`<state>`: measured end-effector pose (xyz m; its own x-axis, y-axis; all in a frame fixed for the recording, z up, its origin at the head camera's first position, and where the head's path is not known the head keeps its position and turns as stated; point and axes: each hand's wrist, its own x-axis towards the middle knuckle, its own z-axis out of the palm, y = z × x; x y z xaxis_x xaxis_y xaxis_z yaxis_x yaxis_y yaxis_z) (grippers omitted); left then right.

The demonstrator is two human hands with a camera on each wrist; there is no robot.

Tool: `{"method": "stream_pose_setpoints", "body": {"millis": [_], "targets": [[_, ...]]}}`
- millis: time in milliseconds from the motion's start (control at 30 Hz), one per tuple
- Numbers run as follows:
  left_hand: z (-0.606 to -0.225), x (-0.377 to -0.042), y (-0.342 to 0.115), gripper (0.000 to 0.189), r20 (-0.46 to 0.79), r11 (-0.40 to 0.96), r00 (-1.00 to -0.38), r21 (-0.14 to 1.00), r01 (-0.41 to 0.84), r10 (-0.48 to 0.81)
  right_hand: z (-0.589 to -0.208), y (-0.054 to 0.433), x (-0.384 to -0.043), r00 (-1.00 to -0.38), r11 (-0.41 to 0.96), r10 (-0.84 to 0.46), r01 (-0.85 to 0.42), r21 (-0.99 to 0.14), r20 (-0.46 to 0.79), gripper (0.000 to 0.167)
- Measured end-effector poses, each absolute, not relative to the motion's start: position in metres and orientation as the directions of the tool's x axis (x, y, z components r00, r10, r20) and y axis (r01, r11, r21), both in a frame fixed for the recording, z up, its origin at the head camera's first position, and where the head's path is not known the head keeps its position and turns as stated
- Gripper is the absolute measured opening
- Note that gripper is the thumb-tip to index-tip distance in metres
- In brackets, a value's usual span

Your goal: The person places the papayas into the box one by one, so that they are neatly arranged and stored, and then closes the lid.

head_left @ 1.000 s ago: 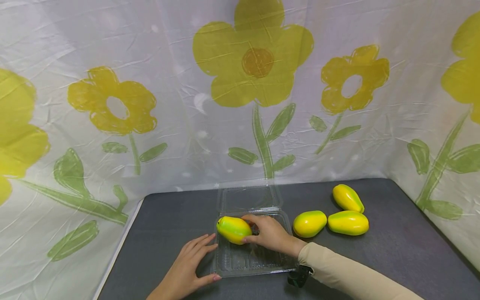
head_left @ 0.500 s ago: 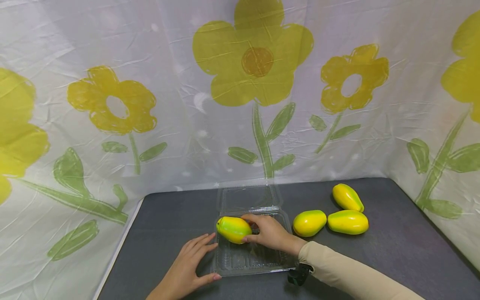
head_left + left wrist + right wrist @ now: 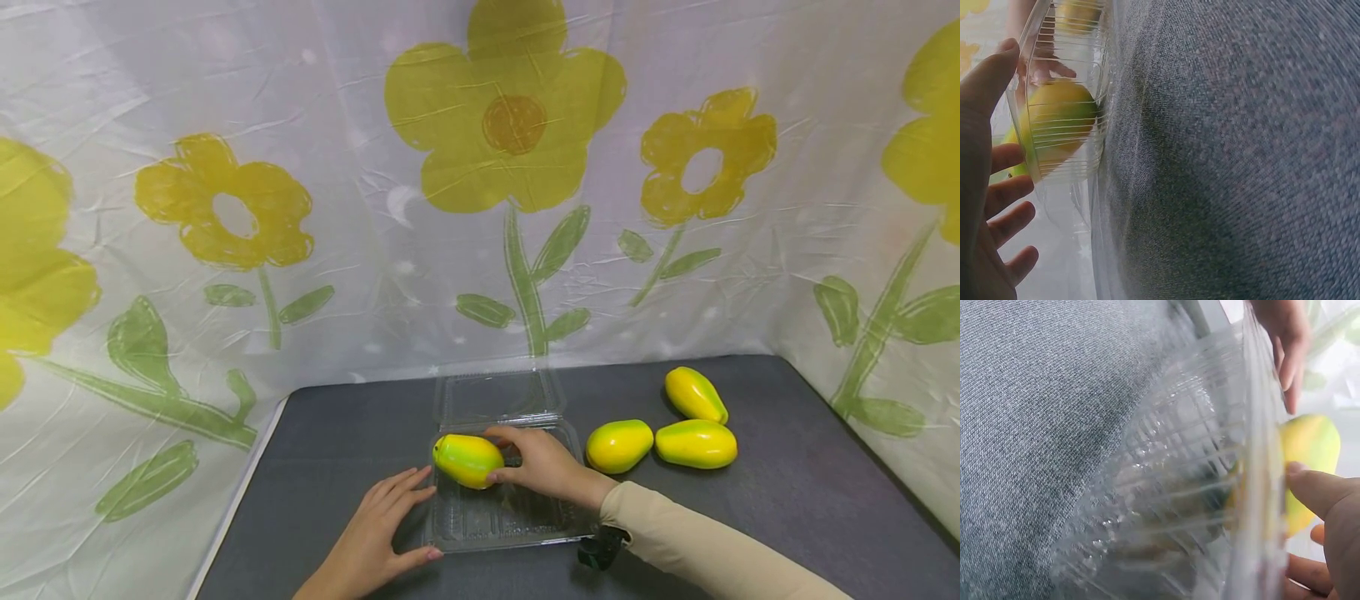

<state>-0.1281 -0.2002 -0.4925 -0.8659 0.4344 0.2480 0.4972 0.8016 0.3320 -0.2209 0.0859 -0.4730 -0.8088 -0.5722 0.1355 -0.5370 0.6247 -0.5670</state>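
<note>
In the head view, a clear plastic clamshell box (image 3: 525,527) lies on the dark table with its lid folded back. A yellow-green papaya (image 3: 467,461) is inside the tray's back left part. My right hand (image 3: 542,467) pinches the papaya's right end between thumb and fingers. At the box's left side is my left hand (image 3: 378,525), fingers spread and fairly straight, tips right at the rim. The left wrist view shows the papaya (image 3: 1060,119) through the ribbed wall. Seen from the right wrist, my thumb presses on the papaya (image 3: 1313,447).
Three more papayas lie to the right of the box: a near one (image 3: 619,447), one at its right (image 3: 697,444) and one behind (image 3: 696,396). The opened lid (image 3: 498,396) reaches toward the back edge. A flower-printed cloth (image 3: 360,208) hangs behind the table (image 3: 352,425).
</note>
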Motion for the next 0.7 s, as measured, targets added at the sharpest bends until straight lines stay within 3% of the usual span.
{"method": "stream_pose_setpoints", "body": {"millis": [267, 700], "targets": [[-0.494, -0.127, -0.201, 0.073, 0.249, 0.802, -0.869, 0.338, 0.492, 0.428, -0.465, 0.094, -0.220, -0.831, 0.642, -0.550, -0.486, -0.593, 0.087, 0.069], [-0.493, -0.127, -0.200, 0.074, 0.268, 0.802, -0.863, 0.327, 0.501, 0.430, -0.461, 0.108, -0.216, -0.829, 0.632, -0.549, -0.498, -0.594, 0.111, 0.068]]}}
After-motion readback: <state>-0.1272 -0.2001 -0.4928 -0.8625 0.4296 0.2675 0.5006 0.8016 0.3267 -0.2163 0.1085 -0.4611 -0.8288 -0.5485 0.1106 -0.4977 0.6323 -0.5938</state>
